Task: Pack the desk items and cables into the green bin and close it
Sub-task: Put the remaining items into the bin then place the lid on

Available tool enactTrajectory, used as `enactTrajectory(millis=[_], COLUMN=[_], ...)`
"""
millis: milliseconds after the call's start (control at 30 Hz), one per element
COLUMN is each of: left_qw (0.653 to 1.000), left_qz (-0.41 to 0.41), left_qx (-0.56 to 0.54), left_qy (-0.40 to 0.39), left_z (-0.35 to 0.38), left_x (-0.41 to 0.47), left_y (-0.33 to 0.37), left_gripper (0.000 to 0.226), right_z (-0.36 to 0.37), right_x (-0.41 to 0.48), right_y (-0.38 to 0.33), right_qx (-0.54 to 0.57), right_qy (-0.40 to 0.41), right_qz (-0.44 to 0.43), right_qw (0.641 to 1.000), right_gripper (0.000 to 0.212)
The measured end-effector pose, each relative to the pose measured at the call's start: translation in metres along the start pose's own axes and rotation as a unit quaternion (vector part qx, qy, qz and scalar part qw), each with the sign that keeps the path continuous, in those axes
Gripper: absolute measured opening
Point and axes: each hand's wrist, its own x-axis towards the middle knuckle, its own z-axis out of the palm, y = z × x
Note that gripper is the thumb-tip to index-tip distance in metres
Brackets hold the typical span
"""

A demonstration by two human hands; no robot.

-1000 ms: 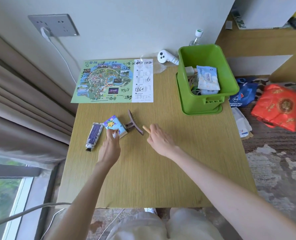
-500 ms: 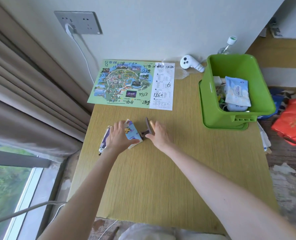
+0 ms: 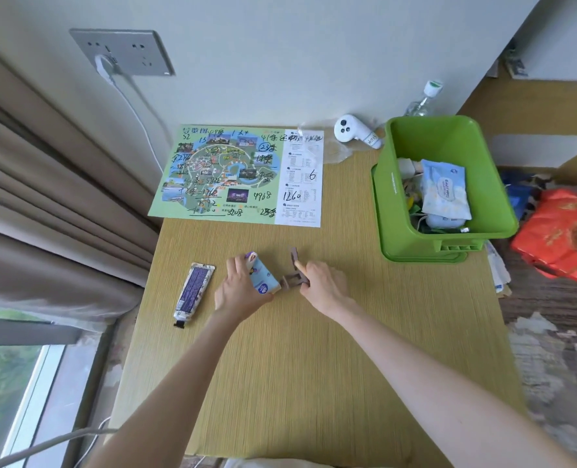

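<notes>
The green bin stands open at the desk's right edge on its lid, holding a wipes pack and cables. At mid-desk my left hand is shut on a small blue tissue pack, tilted up off the wood. My right hand grips a brown hair claw clip that still touches the desk. A purple tube lies flat just left of my left hand.
A park map sheet lies at the back of the desk. A white controller and a clear bottle sit by the wall behind the bin. A white cable hangs from the wall socket. Red bag lies on the floor at right.
Both hands reached forward and closed: the left took the tissue pack and tipped it up, the right closed on the hair clip. The camera view shifted left.
</notes>
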Motion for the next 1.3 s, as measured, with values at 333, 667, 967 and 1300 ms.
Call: enactTrajectory(millis=[333, 667, 967, 1300], left_qw=[0.978, 0.943, 0.954, 0.955], left_qz=[0.136, 0.224, 0.203, 0.188], left_qx=[-0.141, -0.244, -0.222, -0.228], left_qy=[0.072, 0.025, -0.020, -0.019], left_z=[-0.080, -0.112, -0.094, -0.089], left_x=[0.044, 0.051, 0.066, 0.084], left_y=[0.118, 0.243, 0.263, 0.270], left_gripper=[0.097, 0.092, 0.102, 0.105], right_z=[-0.128, -0.242, -0.221, -0.222], right_x=[0.019, 0.024, 0.052, 0.071], right_y=[0.048, 0.142, 0.169, 0.176], right_qx=[0.090, 0.182, 0.259, 0.161], right_qy=[0.138, 0.231, 0.072, 0.133], right_qz=[0.060, 0.159, 0.168, 0.173], right_qw=[0.985, 0.942, 0.948, 0.963], right_gripper=[0.033, 0.029, 0.035, 0.031])
